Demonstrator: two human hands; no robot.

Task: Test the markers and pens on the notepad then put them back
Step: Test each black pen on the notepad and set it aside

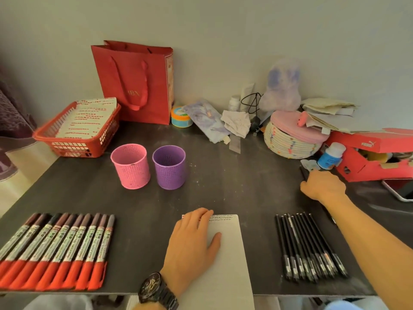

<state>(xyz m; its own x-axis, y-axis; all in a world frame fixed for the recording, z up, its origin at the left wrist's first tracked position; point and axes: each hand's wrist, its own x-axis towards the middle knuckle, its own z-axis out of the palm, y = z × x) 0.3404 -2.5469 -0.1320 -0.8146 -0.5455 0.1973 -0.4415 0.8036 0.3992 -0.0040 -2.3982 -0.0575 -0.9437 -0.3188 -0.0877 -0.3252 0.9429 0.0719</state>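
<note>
A white notepad (225,253) with small test marks along its top edge lies at the table's front middle. My left hand (192,240) rests flat on its left part, fingers straight. Several markers (55,249) with red caps lie in a row at the front left. A row of several black pens (310,247) lies at the front right. A pink cup (130,166) and a purple cup (169,167) stand side by side behind the notepad. My right hand (321,185) is stretched to the far right, fingers curled over a black pen (303,172) whose end sticks out.
A red basket (76,146) with papers sits at the back left beside a red paper bag (134,81). At the back right are a woven lidded basket (290,144), a small blue bottle (330,155), a red shoebox (375,157) and a phone (400,190).
</note>
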